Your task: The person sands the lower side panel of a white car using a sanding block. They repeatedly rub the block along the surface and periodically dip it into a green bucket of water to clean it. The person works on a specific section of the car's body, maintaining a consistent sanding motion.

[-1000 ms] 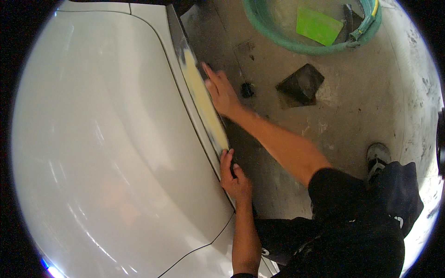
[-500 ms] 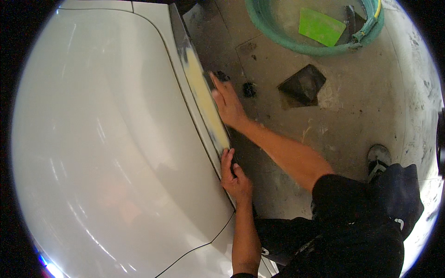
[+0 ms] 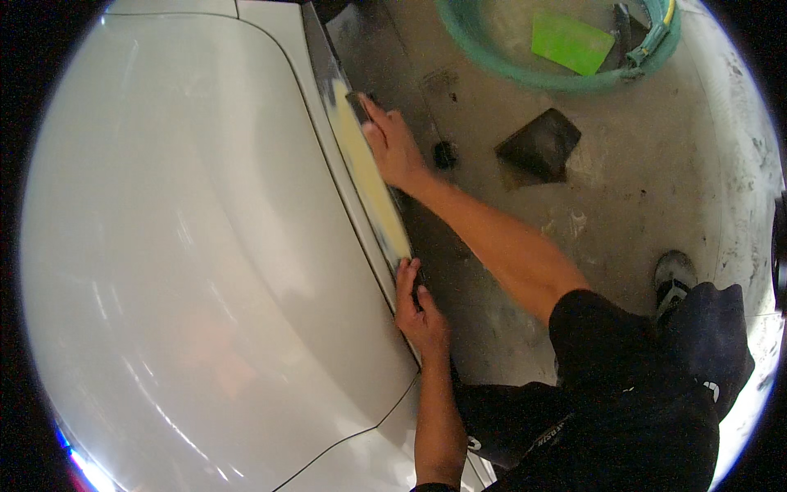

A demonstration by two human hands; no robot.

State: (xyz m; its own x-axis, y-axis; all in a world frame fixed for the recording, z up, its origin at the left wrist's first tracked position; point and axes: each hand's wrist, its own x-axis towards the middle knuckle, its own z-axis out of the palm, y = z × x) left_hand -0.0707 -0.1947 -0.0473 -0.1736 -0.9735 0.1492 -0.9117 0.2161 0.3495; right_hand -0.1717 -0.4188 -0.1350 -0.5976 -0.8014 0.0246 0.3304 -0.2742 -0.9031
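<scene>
Left hand (image 3: 423,324) was lower centre, forearm up from the bottom edge; fingers straight and close together on the panel edge, thumb apart. Tips rested at the lower end of the cream filler patch (image 3: 363,168). That patch sat centre frame, long and narrow, axis sloping upper left to lower right, alongside the broad white car panel (image 3: 180,246). Right hand (image 3: 399,156) came in from the right, forearm angled up-left, index stretched along a dark block (image 3: 355,107) by the patch's upper right edge. Patch lay just left of those fingers; couldn't tell if they gripped underneath. Beyond, upper right: dark sheet (image 3: 539,146), then green basin (image 3: 492,61).
</scene>
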